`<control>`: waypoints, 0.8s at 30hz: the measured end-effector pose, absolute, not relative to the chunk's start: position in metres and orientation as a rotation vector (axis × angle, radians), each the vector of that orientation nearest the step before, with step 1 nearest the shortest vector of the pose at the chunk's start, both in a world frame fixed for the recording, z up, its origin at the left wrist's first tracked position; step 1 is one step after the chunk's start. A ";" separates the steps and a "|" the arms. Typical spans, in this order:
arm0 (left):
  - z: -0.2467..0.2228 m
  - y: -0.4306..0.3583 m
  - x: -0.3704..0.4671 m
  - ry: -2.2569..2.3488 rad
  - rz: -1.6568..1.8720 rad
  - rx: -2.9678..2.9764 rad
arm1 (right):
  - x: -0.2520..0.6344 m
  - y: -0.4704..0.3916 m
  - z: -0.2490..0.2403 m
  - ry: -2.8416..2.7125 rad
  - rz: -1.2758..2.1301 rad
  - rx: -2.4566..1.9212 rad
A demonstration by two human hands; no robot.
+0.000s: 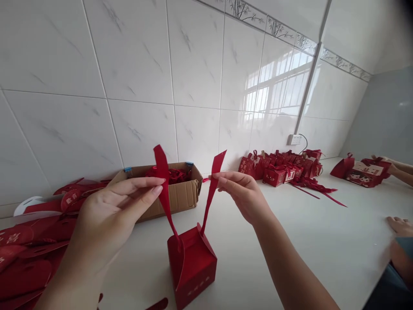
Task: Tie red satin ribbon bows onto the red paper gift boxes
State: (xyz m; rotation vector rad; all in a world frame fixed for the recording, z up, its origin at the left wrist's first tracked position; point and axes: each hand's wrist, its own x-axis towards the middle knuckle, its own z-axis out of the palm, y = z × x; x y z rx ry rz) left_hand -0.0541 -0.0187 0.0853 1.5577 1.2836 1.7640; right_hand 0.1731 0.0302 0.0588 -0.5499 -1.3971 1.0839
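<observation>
A small red box (196,267) stands upright on the white table, with a red ribbon (166,202) coming out of its top in two raised ends. Between thumb and fingers, my left hand (119,206) pinches the left ribbon end above the box. The right ribbon end (209,200) is pinched in my right hand (241,191). Both ends are held apart and spread outward in a V, with no knot visible. Neither hand touches the box itself.
Behind my left hand sits a cardboard carton (180,196) with red ribbons inside. Flat red box pieces (35,258) pile up at the left. Finished red boxes (274,174) line the wall. At the far right, another person's hands (400,224) rest near a larger red box (366,174).
</observation>
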 end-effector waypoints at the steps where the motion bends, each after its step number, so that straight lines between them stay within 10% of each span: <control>1: 0.085 -0.019 -0.054 1.269 1.781 1.553 | 0.173 0.029 0.059 -1.393 1.092 -0.553; 24: 0.085 -0.028 -0.050 1.066 1.914 1.648 | 0.174 0.018 0.057 -1.360 0.960 -0.590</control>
